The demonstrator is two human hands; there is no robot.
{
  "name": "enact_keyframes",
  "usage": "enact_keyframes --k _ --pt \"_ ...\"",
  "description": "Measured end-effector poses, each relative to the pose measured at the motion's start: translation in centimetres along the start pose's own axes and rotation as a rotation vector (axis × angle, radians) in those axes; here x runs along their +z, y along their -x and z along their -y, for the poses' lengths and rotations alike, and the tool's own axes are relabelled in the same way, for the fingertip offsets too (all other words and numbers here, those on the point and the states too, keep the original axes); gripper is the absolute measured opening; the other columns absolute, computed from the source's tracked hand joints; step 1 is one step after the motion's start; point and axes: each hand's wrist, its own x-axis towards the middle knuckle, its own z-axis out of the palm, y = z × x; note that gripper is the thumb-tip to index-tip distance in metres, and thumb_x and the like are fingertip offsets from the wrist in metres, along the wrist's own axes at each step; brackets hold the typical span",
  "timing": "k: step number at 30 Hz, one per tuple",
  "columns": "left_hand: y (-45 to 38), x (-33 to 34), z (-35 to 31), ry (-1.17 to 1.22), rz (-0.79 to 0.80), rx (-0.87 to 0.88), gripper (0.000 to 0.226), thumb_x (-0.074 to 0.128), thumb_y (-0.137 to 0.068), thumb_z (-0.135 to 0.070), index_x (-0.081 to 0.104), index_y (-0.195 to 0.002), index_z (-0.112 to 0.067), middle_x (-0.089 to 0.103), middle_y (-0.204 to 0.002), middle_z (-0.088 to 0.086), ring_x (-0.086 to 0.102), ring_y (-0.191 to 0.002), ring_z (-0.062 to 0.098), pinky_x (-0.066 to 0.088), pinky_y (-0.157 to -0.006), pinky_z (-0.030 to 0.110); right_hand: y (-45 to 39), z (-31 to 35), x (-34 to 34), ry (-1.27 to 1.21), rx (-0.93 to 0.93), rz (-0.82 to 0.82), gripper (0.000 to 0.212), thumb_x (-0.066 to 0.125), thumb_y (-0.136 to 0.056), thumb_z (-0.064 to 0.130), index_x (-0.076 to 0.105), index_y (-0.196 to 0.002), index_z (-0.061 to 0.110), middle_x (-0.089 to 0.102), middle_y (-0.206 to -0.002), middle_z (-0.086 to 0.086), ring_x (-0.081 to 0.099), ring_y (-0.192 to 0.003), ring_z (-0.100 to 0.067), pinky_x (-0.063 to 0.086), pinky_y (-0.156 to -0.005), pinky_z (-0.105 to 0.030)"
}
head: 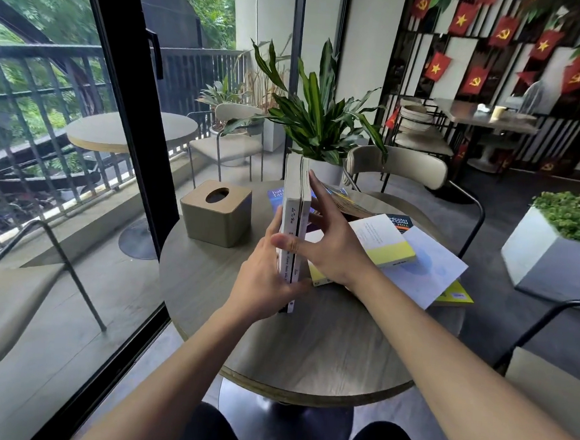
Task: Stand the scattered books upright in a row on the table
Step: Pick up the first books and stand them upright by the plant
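Two white-spined books [295,216] stand upright side by side on the round wooden table [307,351], spines toward me. My left hand [263,286] grips them low on the left side, thumb across the spines. My right hand [331,243] presses flat against their right side with fingers spread. To the right lie scattered books: a white and yellow one [383,240], a pale blue-white one [426,267], a yellow one [455,295] under it, and a dark one [398,222]. A blue book [274,198] lies behind the upright pair.
A square wooden tissue box [217,213] sits at the table's left. A potted plant [322,126] stands at the far edge. Chairs [398,165] ring the table, and a glass door frame [130,133] runs along the left.
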Motion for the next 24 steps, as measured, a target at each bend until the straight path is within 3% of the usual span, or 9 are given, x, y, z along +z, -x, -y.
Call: enact_keyframes --k 5,7,9,12,14,18,24 --pt "1.3 0.7 -0.1 -0.056 -0.048 -0.054 0.092 0.058 -0.067 -0.051 0.026 -0.152 -0.034 0.058 -0.13 -0.009 0.062 -0.104 0.021 0.051 -0.073 0.033 0.2 -0.2 0.3 0.007 0.011 -0.006 0.115 0.084 -0.062 0.061 0.019 -0.156 0.043 0.046 -0.149 0.014 0.052 -0.129 -0.009 0.045 -0.109 -0.043" --pt "1.8 0.9 0.0 -0.056 -0.078 -0.068 0.085 0.05 -0.067 -0.051 0.032 -0.148 -0.032 0.06 -0.128 -0.009 0.062 -0.102 0.024 0.045 -0.068 0.031 0.5 -0.3 0.5 0.097 0.017 -0.003 0.113 0.072 -0.061 0.078 0.018 -0.155 0.046 0.044 -0.151 0.012 0.045 -0.136 -0.008 0.042 -0.11 -0.043" --pt "2.0 1.0 0.1 -0.047 -0.097 -0.067 0.084 0.051 -0.07 -0.045 0.029 -0.15 -0.031 0.059 -0.132 -0.008 0.062 -0.102 0.025 0.04 -0.066 0.03 0.8 -0.6 0.4 0.29 -0.032 0.009 0.101 0.052 -0.072 0.085 0.02 -0.157 0.039 0.042 -0.153 0.007 0.038 -0.14 -0.012 0.038 -0.111 -0.044" --pt "1.9 1.0 0.1 -0.034 -0.107 -0.066 0.093 0.055 -0.069 -0.042 0.02 -0.155 -0.033 0.052 -0.141 -0.011 0.061 -0.104 0.025 0.041 -0.067 0.031 1.6 -1.3 0.0 0.435 -0.143 -0.087 0.081 0.033 -0.091 0.07 0.031 -0.156 0.023 0.046 -0.151 -0.001 0.038 -0.139 -0.019 0.034 -0.112 -0.043" --pt "1.9 1.0 -0.1 -0.039 -0.108 -0.072 0.095 0.054 -0.067 -0.043 0.02 -0.155 -0.035 0.05 -0.142 -0.015 0.06 -0.104 0.026 0.043 -0.069 0.032 1.7 -2.1 -0.4 0.471 -0.159 -0.211 0.078 0.024 -0.096 0.068 0.038 -0.153 0.017 0.049 -0.149 -0.003 0.039 -0.139 -0.022 0.033 -0.113 -0.043" --pt "2.0 0.8 -0.3 -0.045 -0.102 -0.092 0.096 0.057 -0.065 -0.043 0.023 -0.154 -0.033 0.053 -0.138 -0.013 0.06 -0.103 0.026 0.04 -0.07 0.03 1.5 -3.5 -1.4 0.694 0.002 -0.31 0.083 0.016 -0.092 0.071 0.034 -0.155 0.02 0.04 -0.157 -0.002 0.029 -0.146 -0.026 0.028 -0.115 -0.047" --pt "2.0 0.7 -0.5 -0.066 -0.08 -0.092 0.094 0.055 -0.066 -0.045 0.025 -0.154 -0.029 0.051 -0.139 -0.009 0.059 -0.101 0.024 0.036 -0.068 0.029 1.7 -5.2 -2.4 0.897 0.275 -0.249 0.082 0.018 -0.093 0.073 0.017 -0.159 0.025 0.02 -0.164 -0.007 0.011 -0.151 -0.029 0.011 -0.12 -0.049"
